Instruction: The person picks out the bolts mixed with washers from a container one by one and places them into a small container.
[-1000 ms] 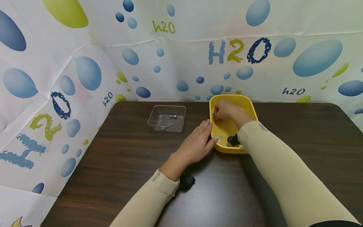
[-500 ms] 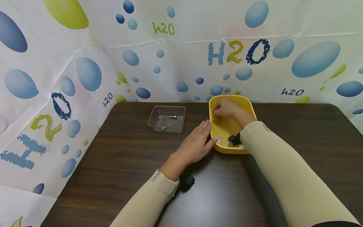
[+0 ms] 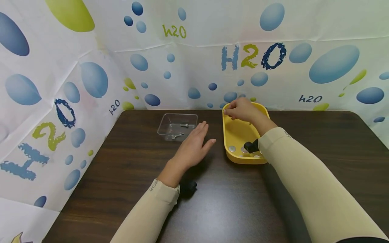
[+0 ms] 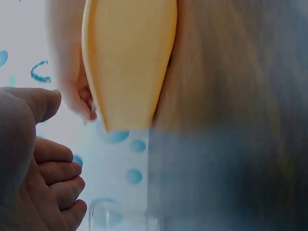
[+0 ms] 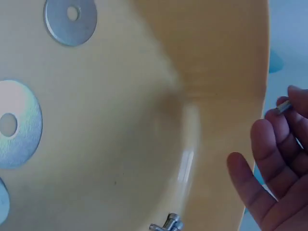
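Observation:
My right hand (image 3: 244, 111) is raised at the far left rim of a yellow bin (image 3: 237, 135). Thumb and index finger pinch a small metal bolt (image 5: 283, 107), whose end shows in the right wrist view. Inside the bin lie several flat metal washers (image 5: 30, 127), and a few bolts (image 5: 169, 223) show at the lower edge of that view. My left hand (image 3: 194, 148) hovers over the table between the bin and a clear plastic box (image 3: 161, 127), fingers extended and holding nothing. Two bolts (image 3: 184, 125) lie in the clear box.
The dark wooden table (image 3: 121, 182) meets a white printed sheet (image 3: 200, 64) behind and on the left. A black wrist camera (image 3: 251, 146) on the right arm overhangs the near end of the bin; another wrist camera (image 3: 188, 188) sits under the left wrist.
My right hand has risen from inside the bin to its far left rim, with the small bolt pinched. The left hand has let go of the bin's side and moved left toward the clear box.

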Demonstrator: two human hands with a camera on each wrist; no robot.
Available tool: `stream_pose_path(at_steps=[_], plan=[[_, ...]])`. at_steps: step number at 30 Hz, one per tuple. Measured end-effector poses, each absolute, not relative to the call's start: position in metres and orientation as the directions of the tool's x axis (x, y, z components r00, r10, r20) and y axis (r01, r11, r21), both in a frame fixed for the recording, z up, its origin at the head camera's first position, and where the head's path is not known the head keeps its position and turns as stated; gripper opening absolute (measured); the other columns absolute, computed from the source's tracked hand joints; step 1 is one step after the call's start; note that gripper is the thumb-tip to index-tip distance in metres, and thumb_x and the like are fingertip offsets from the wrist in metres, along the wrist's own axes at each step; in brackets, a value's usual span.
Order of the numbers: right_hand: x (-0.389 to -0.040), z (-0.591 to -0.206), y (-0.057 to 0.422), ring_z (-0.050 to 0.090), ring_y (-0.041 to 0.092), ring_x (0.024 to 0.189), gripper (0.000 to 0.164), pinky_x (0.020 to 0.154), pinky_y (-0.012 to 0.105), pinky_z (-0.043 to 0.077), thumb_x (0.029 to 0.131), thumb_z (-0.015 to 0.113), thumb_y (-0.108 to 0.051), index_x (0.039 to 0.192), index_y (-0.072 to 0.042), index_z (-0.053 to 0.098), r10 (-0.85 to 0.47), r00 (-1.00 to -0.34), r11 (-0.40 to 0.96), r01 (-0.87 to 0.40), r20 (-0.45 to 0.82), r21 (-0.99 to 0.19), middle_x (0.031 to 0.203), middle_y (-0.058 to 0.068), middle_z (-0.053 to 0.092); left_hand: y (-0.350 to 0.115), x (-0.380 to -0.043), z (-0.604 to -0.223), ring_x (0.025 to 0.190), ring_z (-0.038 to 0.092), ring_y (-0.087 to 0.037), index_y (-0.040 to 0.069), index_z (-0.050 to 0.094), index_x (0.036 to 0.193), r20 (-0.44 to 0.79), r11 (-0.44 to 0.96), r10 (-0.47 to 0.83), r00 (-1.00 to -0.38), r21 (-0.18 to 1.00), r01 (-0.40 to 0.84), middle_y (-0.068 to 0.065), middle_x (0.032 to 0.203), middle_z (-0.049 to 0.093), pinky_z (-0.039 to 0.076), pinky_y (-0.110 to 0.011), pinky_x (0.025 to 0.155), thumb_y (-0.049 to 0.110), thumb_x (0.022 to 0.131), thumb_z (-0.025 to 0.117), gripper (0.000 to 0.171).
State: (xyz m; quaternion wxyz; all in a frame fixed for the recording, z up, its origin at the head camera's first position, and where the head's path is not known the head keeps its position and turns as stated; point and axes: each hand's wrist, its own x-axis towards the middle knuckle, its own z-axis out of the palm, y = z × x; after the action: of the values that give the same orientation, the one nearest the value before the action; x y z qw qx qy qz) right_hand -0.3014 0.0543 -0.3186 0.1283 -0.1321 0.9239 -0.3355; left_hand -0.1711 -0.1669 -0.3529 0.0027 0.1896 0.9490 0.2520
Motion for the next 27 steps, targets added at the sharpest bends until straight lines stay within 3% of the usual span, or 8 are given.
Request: stream_pose_path(at_steps=[7,11,27], plan=[[-0.296,-0.311,0.043,0.059,0.025,0.092,0.031,0.081,0.033,0.051,0.097,0.060,-0.038,0.105,-0.011,0.073,-0.326,-0.943,0.704,-0.198,-0.062,-0.682,0.102,0.008,0.066,-0.196,-0.181,-0.350,0.151,0.019,-0.026,0.003,0.028,0.155,0.105,0.809,0.270,-0.957,0.514,0.285,-0.012,0.163,0.022,0.020,-0.047,0.122,0.042,0.103,0.047,0.068],[-0.291,-0.306,0.035,0.063,0.024,0.091,0.029,0.082,0.034,0.054,0.098,0.060,-0.035,0.104,-0.010,0.074,-0.343,-0.939,0.682,-0.257,0.011,-0.684,0.101,0.008,0.067,-0.212,-0.185,-0.349,0.151,0.019,-0.028,0.000,0.029,0.154,0.129,0.808,0.227,-0.965,0.529,0.261,-0.014,0.163,0.022,0.019,-0.048,0.122,0.037,0.103,0.048,0.066],[-0.276,-0.291,-0.008,0.056,0.022,0.088,0.027,0.080,0.033,0.052,0.097,0.063,-0.033,0.106,-0.010,0.075,-0.451,-0.883,0.612,-0.411,0.129,-0.675,0.099,0.004,0.070,-0.258,-0.194,-0.350,0.152,0.013,-0.030,-0.002,0.024,0.154,0.132,0.850,0.085,-0.988,0.508,0.141,-0.016,0.164,0.017,0.014,-0.049,0.123,0.035,0.104,0.047,0.067]])
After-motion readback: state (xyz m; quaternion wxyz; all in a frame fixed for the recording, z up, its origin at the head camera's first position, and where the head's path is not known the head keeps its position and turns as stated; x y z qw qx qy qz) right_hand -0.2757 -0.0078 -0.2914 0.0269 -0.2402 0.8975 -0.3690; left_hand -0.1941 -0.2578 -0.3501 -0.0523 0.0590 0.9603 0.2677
